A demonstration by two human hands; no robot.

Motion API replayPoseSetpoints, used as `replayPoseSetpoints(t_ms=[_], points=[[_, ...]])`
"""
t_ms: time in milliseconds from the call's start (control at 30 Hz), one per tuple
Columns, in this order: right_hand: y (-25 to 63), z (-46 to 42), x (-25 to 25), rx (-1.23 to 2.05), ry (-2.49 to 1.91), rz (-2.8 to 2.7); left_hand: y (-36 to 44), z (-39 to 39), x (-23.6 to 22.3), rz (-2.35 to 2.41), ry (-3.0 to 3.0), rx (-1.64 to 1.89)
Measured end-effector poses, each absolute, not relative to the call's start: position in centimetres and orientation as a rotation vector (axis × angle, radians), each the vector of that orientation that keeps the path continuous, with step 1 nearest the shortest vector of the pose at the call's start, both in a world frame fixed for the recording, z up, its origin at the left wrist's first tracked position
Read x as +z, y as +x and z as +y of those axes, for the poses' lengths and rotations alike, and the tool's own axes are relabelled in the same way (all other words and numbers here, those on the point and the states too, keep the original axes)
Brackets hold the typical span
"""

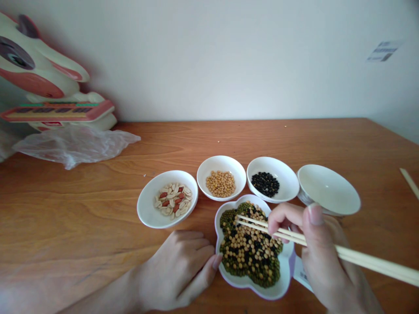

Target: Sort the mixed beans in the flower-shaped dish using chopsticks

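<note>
A white flower-shaped dish (287,279) holds green mung beans, black beans and pale yellow soybeans mixed together. My left hand (181,266) rests on the table at its left side, fingers curled, with the thumb tip at the rim; the other fingertips are hidden. In my right hand (322,248) is a pair of wooden chopsticks (360,256). Their tips are slightly apart among the beans in the dish's upper left. Whether a bean is between them, I cannot tell.
Behind the dish stand a bowl of peanuts (147,205), a bowl of soybeans (204,168), a bowl of black beans (284,176) and a plain white bowl (330,187). A plastic bag (78,144) and cow-shaped toy piano (59,111) are far left. Another wooden stick (409,181) lies right.
</note>
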State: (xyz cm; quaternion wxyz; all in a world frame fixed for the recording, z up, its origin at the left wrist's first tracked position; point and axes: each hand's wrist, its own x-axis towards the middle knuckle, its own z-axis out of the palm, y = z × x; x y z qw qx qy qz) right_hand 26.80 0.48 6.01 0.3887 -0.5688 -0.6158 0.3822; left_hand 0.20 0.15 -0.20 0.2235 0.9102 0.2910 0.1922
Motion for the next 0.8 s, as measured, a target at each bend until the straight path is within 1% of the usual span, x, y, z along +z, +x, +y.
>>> replayPoseSetpoints(t_ms=[433, 667, 800], points=[[26.3, 0.5, 6.1, 0.937, -1.43, -1.52, 0.0, 0.1, -0.2, 0.798, 2.508, 0.537], [28.9, 0.9, 4.2, 0.943, -1.271, -1.6, 0.0, -0.1, -0.3, 0.812, 2.513, 0.531], [29.5, 1.1, 3.4, 0.976, -1.276, -1.634, 0.0, 0.0, -0.3, 0.814, 2.519, 0.533]])
